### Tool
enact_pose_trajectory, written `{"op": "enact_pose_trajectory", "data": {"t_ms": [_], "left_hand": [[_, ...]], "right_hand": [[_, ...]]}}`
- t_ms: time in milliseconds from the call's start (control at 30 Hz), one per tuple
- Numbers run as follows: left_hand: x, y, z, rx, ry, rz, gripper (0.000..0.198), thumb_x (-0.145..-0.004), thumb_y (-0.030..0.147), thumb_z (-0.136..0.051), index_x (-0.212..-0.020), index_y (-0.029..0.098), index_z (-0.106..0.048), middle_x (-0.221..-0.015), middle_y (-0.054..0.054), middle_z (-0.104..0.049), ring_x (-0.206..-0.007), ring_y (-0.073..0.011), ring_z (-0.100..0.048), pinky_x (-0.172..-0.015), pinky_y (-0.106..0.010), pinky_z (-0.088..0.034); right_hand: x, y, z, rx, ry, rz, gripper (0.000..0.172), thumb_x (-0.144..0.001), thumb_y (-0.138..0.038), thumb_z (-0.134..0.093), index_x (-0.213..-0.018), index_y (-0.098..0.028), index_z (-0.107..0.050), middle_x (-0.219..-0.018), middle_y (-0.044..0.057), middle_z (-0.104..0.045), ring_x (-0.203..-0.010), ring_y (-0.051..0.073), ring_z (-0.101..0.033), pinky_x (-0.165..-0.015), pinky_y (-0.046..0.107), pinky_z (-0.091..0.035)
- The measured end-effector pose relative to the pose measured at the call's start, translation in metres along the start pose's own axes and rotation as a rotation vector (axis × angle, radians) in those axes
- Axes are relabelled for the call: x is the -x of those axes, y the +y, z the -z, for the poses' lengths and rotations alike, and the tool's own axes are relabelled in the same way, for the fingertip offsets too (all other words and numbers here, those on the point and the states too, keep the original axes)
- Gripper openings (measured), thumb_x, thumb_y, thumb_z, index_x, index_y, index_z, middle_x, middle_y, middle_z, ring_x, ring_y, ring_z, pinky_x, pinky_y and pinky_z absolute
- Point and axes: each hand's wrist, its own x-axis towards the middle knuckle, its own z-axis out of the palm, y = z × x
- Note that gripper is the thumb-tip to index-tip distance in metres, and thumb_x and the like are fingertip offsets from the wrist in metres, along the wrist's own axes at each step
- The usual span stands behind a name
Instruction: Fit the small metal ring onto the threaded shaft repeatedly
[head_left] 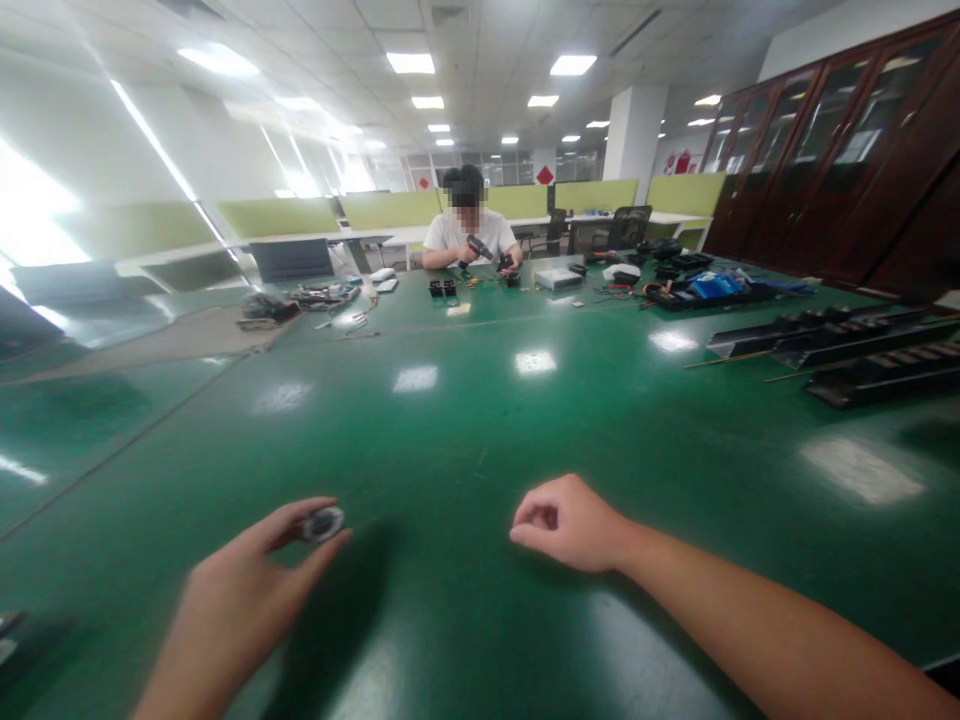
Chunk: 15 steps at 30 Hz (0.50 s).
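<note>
- While the two hands are held apart above the green table (450, 430), one small round part (324, 525) is pinched between thumb and finger of the left hand (244, 590).
- The part is tilted, and a pale grey, metallic-looking rim is shown around a darker centre; finer detail is blurred.
- The right hand (576, 525) is loosely curled, thumb drawn near the fingers; whether anything is enclosed cannot be told.
- Three black rails (885, 375) are laid at the table's right side.
- Across the table, one power drill (478, 247) is held by one co-worker (439, 240); two small black blocks (442, 288) and one pale box (559, 276) are set nearby.
</note>
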Motion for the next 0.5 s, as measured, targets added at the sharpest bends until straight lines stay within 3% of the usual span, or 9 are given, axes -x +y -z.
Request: {"op": "enact_pose_trajectory", "data": {"t_ms": [133, 233, 333, 500], "left_hand": [[-0.015, 0.075, -0.048, 0.118, -0.266, -0.353, 0.017, -0.079, 0.028, -0.066, -0.095, 0.023, -0.065, -0.092, -0.002, -0.069, -0.083, -0.0196, -0.063, -0.075, -0.03, -0.049], [-0.015, 0.116, -0.078, 0.188, -0.342, -0.455, 0.021, -0.076, 0.01, -0.061, -0.093, 0.022, -0.064, -0.093, -0.002, -0.067, -0.085, -0.0188, -0.061, -0.075, -0.029, -0.047], [-0.011, 0.12, -0.098, 0.277, -0.361, -0.421, 0.024, -0.076, 0.009, -0.063, -0.096, 0.023, -0.064, -0.096, -0.001, -0.068, -0.089, -0.0197, -0.061, -0.078, -0.03, -0.046], [-0.007, 0.103, -0.11, 0.596, -0.508, -0.309, 0.026, -0.081, 0.02, -0.07, -0.106, 0.026, -0.064, -0.101, 0.001, -0.07, -0.091, -0.0165, -0.065, -0.081, -0.026, -0.047]], "right_hand": [[-0.001, 0.001, 0.001, -0.034, 0.044, -0.018, 0.017, -0.082, -0.032, -0.068, -0.081, -0.016, -0.073, -0.059, -0.002, -0.06, -0.051, 0.01, -0.049, -0.05, 0.021, -0.036], [-0.003, 0.001, 0.003, -0.05, 0.15, 0.007, 0.006, -0.078, -0.018, -0.068, -0.083, -0.015, -0.07, -0.066, -0.001, -0.061, -0.056, 0.011, -0.052, -0.054, 0.021, -0.039], [-0.005, 0.002, 0.003, 0.004, 0.244, 0.024, 0.02, -0.069, 0.0, -0.061, -0.081, -0.016, -0.066, -0.071, -0.002, -0.061, -0.061, 0.011, -0.052, -0.056, 0.02, -0.039], [-0.007, 0.008, 0.001, 0.018, 0.233, 0.031, 0.024, -0.068, 0.002, -0.058, -0.08, -0.018, -0.064, -0.074, -0.002, -0.06, -0.063, 0.011, -0.052, -0.057, 0.02, -0.039]]}}
